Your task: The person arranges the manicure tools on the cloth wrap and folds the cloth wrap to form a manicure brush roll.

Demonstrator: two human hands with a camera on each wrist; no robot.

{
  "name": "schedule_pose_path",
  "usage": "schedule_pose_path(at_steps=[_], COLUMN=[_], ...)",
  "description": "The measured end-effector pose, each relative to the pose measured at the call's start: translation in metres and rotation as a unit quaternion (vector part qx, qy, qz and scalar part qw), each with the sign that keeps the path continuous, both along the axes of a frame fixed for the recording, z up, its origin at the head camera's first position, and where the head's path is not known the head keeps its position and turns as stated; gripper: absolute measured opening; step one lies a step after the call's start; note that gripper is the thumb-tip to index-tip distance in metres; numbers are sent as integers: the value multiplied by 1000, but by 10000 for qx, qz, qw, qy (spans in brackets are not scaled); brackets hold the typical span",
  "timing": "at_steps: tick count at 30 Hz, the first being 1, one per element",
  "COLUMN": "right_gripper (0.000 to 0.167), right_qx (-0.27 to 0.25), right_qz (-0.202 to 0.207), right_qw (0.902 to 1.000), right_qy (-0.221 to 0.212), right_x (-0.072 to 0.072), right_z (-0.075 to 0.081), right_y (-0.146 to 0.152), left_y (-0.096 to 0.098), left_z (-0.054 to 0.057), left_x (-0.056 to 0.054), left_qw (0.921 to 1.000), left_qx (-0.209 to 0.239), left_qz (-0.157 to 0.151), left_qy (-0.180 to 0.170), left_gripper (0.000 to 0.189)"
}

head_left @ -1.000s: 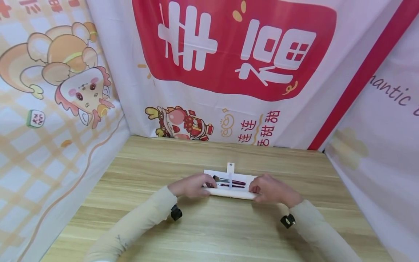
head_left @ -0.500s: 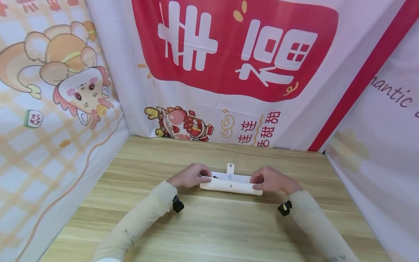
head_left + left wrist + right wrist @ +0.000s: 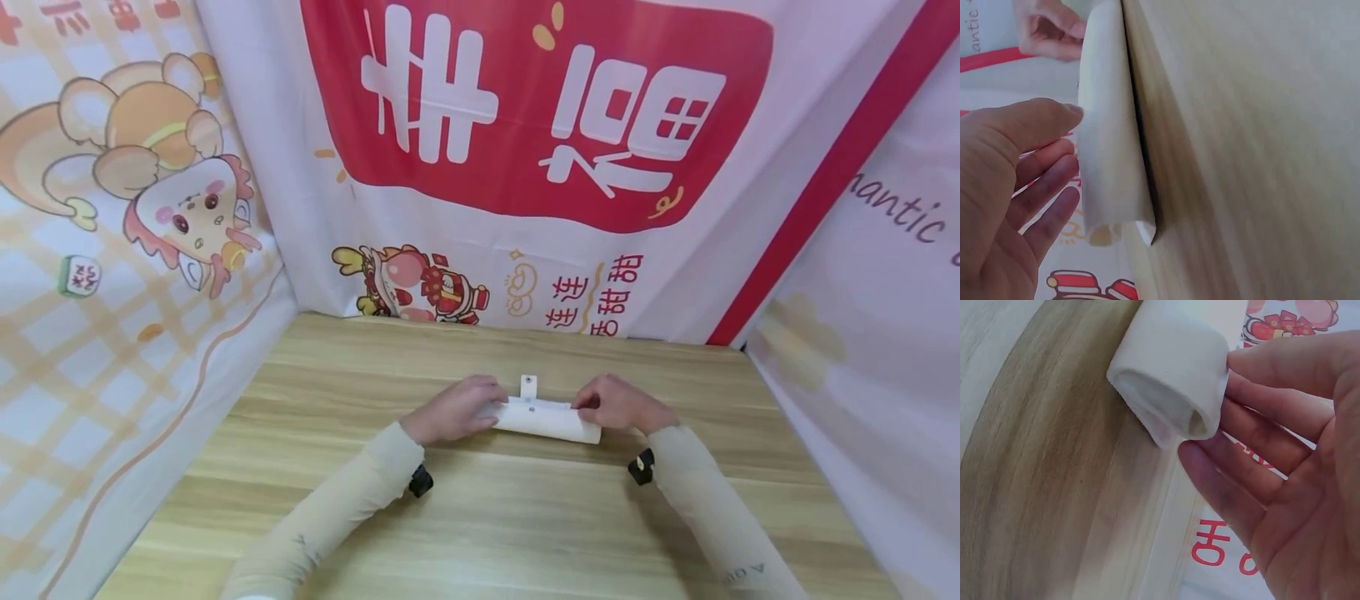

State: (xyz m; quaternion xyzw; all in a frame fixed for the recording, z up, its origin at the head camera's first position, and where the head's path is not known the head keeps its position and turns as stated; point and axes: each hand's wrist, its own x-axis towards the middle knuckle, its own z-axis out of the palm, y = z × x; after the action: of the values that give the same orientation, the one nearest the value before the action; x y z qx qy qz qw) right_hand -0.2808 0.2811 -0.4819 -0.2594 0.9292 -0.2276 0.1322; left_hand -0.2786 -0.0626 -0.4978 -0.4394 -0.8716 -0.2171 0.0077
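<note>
A white fabric brush roll (image 3: 551,423) lies on the wooden table, rolled up into a tube. Its narrow strap (image 3: 528,387) with a metal snap sticks out on the far side. My left hand (image 3: 459,410) holds the left part, the thumb on the near face and the fingers behind it in the left wrist view. At the other end my right hand (image 3: 618,406) pinches the roll between thumb and fingers. The right wrist view shows the hollow, layered end of the brush roll (image 3: 1172,356). The brushes are hidden inside.
A wooden table (image 3: 480,525) spreads under both forearms. Behind it hangs a white cloth with a large red print (image 3: 540,108). Printed cloth walls (image 3: 112,333) close in the left and right sides. Each wrist carries a small black camera (image 3: 422,481).
Both hands have rolled the near edge of the brush roll away from me, over the brushes, which showed earlier. The left hand has also shifted a little to the right.
</note>
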Motion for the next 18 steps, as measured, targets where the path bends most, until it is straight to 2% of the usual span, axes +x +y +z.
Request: schedule_pose_path(at_steps=[2,4,8,12,15,18], right_gripper=[17,19,24,32,39,46], right_qx=[12,77,341,618,629,456], right_qz=[82,154,239,16,-110,-75], right_qw=[9999,9997,9991,9981,9979,9988], right_qy=[120,164,123,58,53,164], right_x=[-2,-4,-9,-15,-22,-32], right_z=[2,6,19,31,34,30], right_y=[-1,-5,-15,-28,-37,-50], left_y=[3,5,5,6,11,11], left_z=[-1,-3,-5,-6,-9,-8], left_x=[2,4,5,5,4,3], left_qw=[9996,9991,9993,9995,9995,9994], left_qx=[-106,-199,-235,-216,-200,-237], left_qz=[-148,-120,39,67,54,111], left_qy=[231,348,282,221,217,210], left_gripper=[37,36,37,38,38,38])
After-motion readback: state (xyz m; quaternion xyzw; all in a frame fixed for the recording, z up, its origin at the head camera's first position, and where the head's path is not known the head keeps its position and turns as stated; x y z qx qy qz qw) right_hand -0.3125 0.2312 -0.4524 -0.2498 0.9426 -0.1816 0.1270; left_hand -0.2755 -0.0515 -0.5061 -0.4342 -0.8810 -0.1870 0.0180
